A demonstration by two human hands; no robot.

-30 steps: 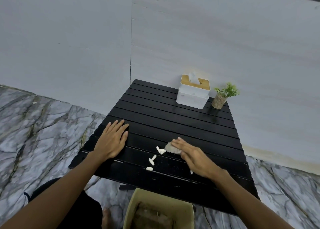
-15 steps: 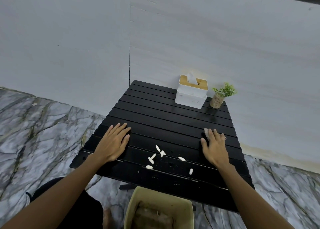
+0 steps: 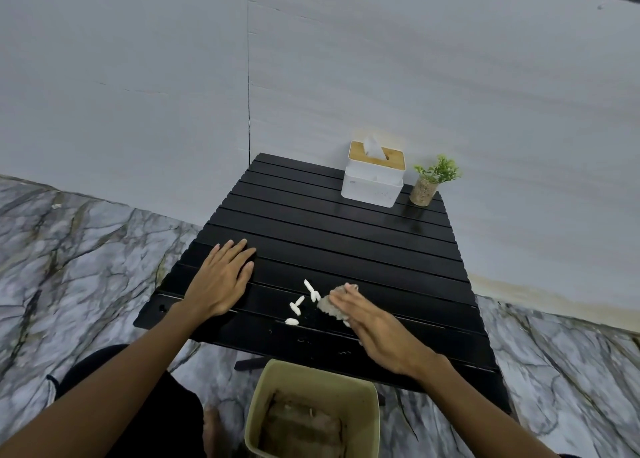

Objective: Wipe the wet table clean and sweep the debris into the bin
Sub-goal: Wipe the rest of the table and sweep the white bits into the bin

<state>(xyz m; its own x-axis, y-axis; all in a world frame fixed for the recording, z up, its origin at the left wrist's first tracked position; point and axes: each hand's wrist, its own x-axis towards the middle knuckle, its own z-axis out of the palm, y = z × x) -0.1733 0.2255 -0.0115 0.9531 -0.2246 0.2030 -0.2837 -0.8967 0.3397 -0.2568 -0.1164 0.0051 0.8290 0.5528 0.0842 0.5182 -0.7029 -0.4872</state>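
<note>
Now your right hand (image 3: 377, 329) presses the crumpled tissue (image 3: 333, 305) flat-fingered beside the white debris (image 3: 302, 302); left hand (image 3: 221, 279) open on the table (image 3: 346, 235); next, sweep toward the bin (image 3: 311, 412).

My left hand (image 3: 221, 281) lies flat on the black slatted surface (image 3: 346, 235). My right hand (image 3: 374, 329) presses a grey cloth (image 3: 330, 303); white debris (image 3: 299, 305) sits just left of that grip, the bin (image 3: 311, 412) below.
</note>
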